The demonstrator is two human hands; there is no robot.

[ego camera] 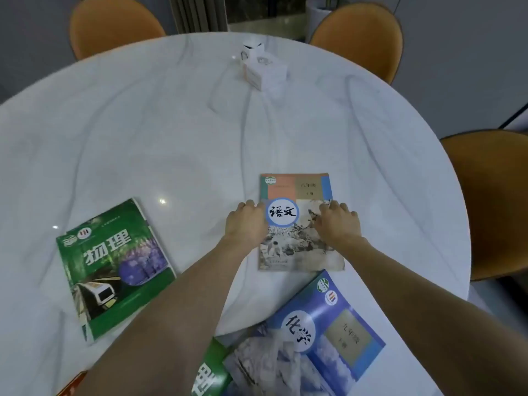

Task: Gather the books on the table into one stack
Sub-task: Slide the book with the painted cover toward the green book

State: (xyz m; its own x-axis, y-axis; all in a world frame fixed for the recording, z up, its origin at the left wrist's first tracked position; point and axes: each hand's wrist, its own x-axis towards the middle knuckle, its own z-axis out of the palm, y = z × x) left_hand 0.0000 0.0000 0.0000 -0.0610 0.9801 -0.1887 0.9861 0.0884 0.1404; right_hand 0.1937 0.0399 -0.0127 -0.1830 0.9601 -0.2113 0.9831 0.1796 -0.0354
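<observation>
A beige book with a blue circle and an ink-painting cover [297, 238] lies flat on the white marble table [171, 138]. My left hand [246, 224] rests at its left edge and my right hand [337, 224] lies on its right half, fingers curled over it. A green book [114, 267] lies to the left. Near me a blue book [308, 338] sits on top of another green book [211, 375]. An orange-red corner of a further book [70, 388] shows at the bottom left.
Two small white boxes [264, 68] stand at the far side of the round table. Orange chairs [360, 38] ring it at the back left, back right and right.
</observation>
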